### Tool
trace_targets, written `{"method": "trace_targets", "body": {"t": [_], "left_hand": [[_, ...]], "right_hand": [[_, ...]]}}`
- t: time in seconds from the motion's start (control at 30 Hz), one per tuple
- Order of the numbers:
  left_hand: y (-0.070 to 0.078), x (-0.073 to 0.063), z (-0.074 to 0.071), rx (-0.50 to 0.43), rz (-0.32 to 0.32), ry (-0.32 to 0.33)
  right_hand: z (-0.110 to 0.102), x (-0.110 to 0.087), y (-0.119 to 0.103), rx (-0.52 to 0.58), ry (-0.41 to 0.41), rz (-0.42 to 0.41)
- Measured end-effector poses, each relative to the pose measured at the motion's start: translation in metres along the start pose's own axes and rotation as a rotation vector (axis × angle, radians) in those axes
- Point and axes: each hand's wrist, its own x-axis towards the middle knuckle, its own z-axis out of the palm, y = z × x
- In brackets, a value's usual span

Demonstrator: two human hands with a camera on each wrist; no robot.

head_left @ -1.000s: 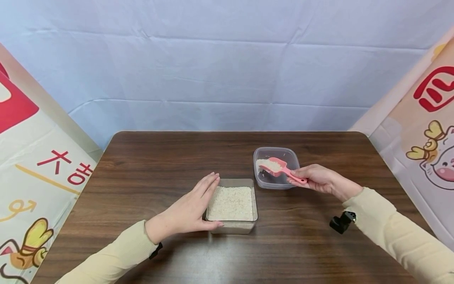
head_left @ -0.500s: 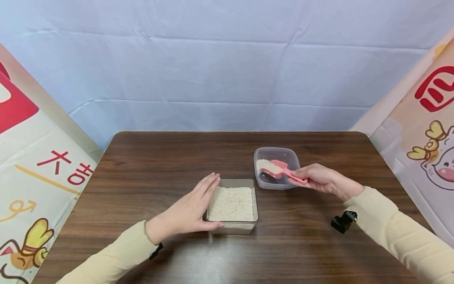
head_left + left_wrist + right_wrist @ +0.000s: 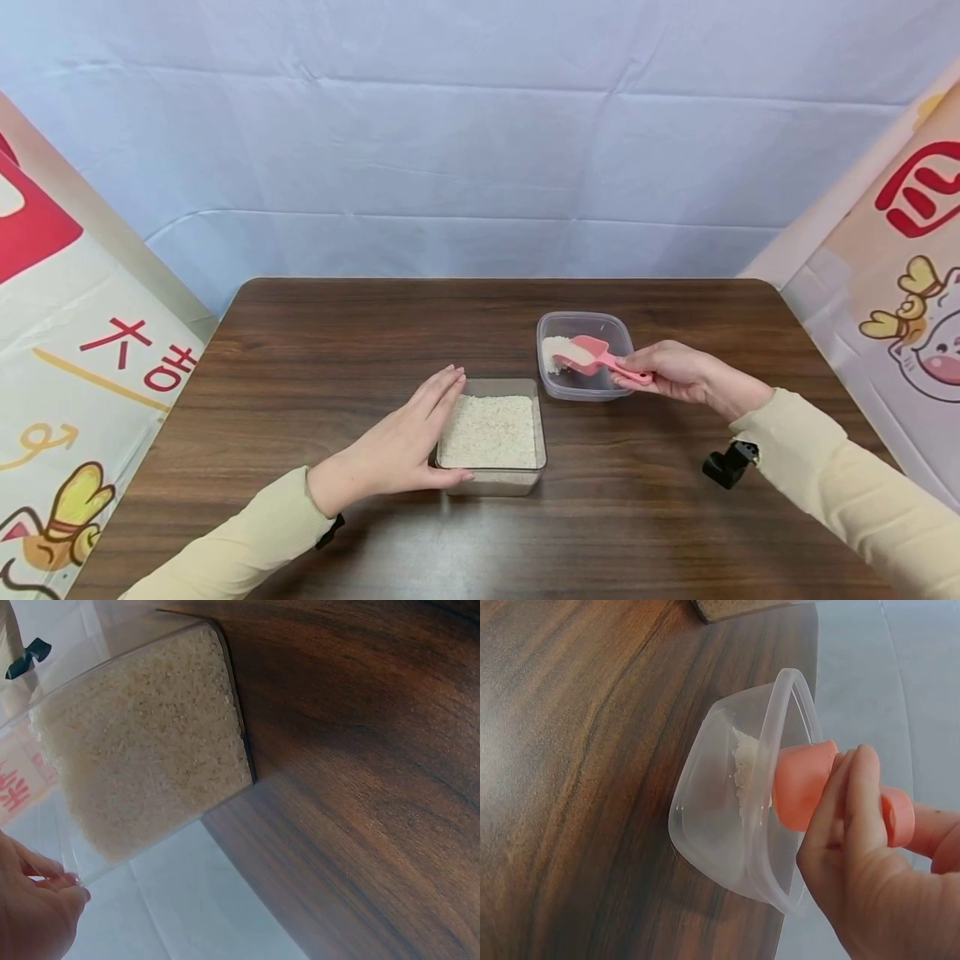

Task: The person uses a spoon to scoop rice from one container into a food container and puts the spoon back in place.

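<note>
My right hand (image 3: 678, 373) grips the handle of a pink scoop (image 3: 588, 343), whose bowl is tilted over the clear plastic container (image 3: 624, 340). White rice (image 3: 555, 350) lies in that container's left part, at the scoop's lip, with some rice on the scoop too. In the right wrist view the scoop (image 3: 799, 780) reaches in past the container's rim (image 3: 769, 742). My left hand (image 3: 405, 446) rests at the left side of a rice-filled box (image 3: 498, 481), fingers straight along its rim, thumb at the near wall. In the left wrist view, fingertips touch the box's upper corner.
Both containers stand on a dark wood table (image 3: 337, 333), the box nearer and left of the clear container. A pale cloth (image 3: 480, 167) hangs behind the far edge. Printed banners flank the left and right sides. A small black device (image 3: 729, 467) is on the right wrist.
The scoop has tilted, and rice has slid off it into the clear container, so less shows on the scoop. My right hand rose slightly. The left hand and box stay put.
</note>
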Motion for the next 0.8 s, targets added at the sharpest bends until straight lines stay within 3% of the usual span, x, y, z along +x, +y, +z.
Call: {"method": "trace_targets", "body": {"t": [0.2, 0.57, 0.8], "left_hand": [[0.0, 0.0, 0.0, 0.0, -0.002, -0.006], [0.001, -0.001, 0.001, 0.009, 0.0, 0.004], [0.0, -0.001, 0.001, 0.011, 0.008, 0.018]], "right_hand": [[0.003, -0.003, -0.004, -0.05, 0.043, -0.019], [0.011, -0.005, -0.008, -0.32, 0.096, -0.043], [0.013, -0.006, -0.011, -0.36, 0.119, -0.035]]}}
